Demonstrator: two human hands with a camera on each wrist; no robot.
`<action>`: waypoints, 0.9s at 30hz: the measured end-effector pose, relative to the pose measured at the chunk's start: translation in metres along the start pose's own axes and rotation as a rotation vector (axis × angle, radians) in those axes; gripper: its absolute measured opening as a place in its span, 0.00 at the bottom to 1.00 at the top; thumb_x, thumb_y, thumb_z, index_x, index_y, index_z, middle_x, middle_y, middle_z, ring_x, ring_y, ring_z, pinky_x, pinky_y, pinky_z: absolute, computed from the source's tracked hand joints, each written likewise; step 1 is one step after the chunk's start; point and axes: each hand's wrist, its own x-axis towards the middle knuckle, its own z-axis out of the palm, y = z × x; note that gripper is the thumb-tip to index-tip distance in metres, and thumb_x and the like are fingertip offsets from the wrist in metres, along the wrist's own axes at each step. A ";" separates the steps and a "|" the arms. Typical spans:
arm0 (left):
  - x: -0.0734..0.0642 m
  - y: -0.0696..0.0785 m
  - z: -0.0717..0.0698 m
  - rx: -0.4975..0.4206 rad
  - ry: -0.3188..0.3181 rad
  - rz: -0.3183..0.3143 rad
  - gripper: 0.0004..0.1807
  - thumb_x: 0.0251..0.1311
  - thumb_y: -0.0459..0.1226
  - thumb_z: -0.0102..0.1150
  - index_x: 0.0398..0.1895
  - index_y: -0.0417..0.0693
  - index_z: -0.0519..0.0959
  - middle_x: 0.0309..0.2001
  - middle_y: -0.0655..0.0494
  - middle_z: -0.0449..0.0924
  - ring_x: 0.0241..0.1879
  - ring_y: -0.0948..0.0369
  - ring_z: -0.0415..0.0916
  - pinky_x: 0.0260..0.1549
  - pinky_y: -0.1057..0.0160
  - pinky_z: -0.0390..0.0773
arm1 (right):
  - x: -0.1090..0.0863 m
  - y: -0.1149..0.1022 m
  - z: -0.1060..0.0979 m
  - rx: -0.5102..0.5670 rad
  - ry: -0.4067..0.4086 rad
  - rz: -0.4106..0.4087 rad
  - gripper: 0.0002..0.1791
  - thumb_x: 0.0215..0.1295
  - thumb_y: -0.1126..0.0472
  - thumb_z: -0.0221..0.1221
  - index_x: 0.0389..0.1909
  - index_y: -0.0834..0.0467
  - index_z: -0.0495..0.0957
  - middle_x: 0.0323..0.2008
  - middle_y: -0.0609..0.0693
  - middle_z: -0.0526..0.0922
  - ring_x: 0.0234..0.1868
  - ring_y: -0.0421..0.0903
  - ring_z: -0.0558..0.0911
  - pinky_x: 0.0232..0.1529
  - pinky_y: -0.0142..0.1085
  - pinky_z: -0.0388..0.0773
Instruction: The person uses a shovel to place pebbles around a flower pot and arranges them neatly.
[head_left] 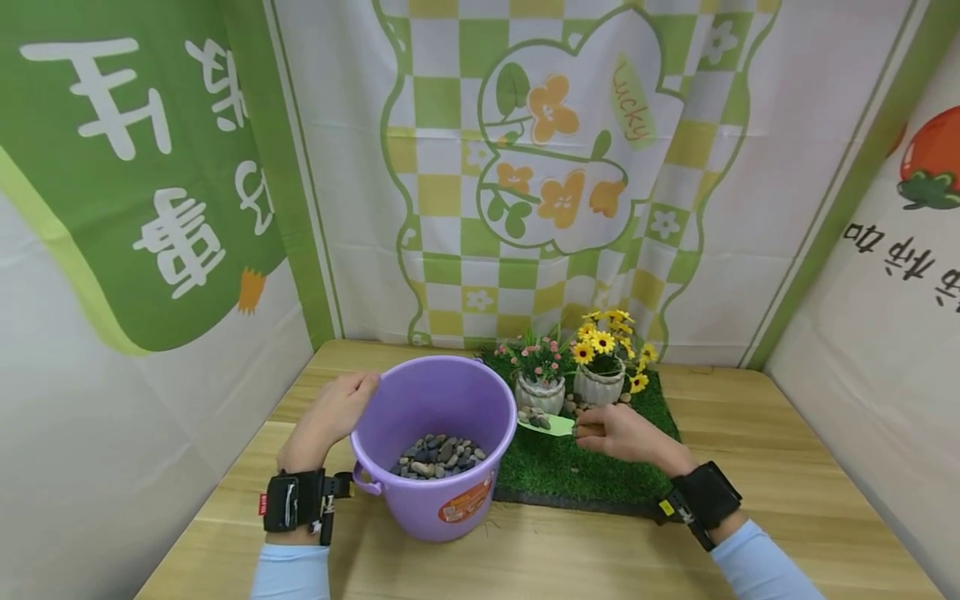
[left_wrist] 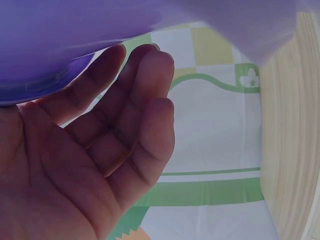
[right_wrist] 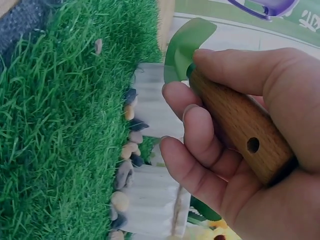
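A purple bucket stands on the table with a layer of grey and tan pebbles at its bottom. My left hand grips its rim at the left side; in the left wrist view the fingers curl beside the bucket wall. Wrapped in my right hand is the wooden handle of a small hand trowel. Its light green blade points left toward the bucket and carries a few pebbles, in front of the white pot with pink flowers.
A mat of artificial grass lies right of the bucket. At its back stand the pink-flower pot and a pot of yellow flowers, with loose pebbles along their bases. Printed cloth hangs behind the wooden table.
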 end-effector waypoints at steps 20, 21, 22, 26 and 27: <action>-0.001 -0.001 0.001 0.005 -0.005 0.002 0.37 0.73 0.57 0.24 0.59 0.39 0.74 0.55 0.40 0.76 0.56 0.42 0.69 0.52 0.41 0.69 | -0.002 0.008 0.002 0.062 -0.052 0.019 0.10 0.70 0.57 0.53 0.40 0.56 0.81 0.25 0.46 0.79 0.18 0.35 0.71 0.20 0.30 0.67; -0.001 -0.001 0.001 0.003 -0.004 0.002 0.36 0.73 0.57 0.25 0.59 0.39 0.74 0.54 0.40 0.76 0.55 0.42 0.70 0.52 0.41 0.69 | -0.003 0.007 0.001 0.073 -0.054 0.021 0.10 0.70 0.57 0.53 0.40 0.57 0.81 0.25 0.46 0.79 0.18 0.35 0.71 0.19 0.30 0.67; -0.002 -0.001 0.001 0.002 -0.004 0.003 0.36 0.74 0.57 0.25 0.59 0.39 0.74 0.54 0.40 0.76 0.55 0.42 0.70 0.52 0.40 0.69 | -0.004 0.007 0.000 0.085 -0.056 0.019 0.11 0.70 0.57 0.53 0.41 0.57 0.81 0.24 0.45 0.79 0.18 0.35 0.71 0.19 0.30 0.67; -0.001 -0.001 0.000 -0.002 -0.006 0.001 0.36 0.74 0.56 0.25 0.59 0.38 0.74 0.54 0.40 0.76 0.55 0.41 0.70 0.52 0.40 0.69 | -0.008 0.006 -0.001 0.117 -0.067 0.040 0.13 0.71 0.54 0.53 0.43 0.58 0.82 0.24 0.46 0.79 0.17 0.37 0.73 0.18 0.29 0.69; -0.001 -0.001 0.000 -0.003 -0.008 0.000 0.35 0.74 0.55 0.26 0.59 0.38 0.74 0.54 0.40 0.76 0.55 0.41 0.70 0.52 0.40 0.69 | -0.009 0.005 -0.002 0.125 -0.068 0.049 0.14 0.71 0.53 0.52 0.43 0.57 0.82 0.25 0.47 0.79 0.18 0.39 0.74 0.18 0.29 0.70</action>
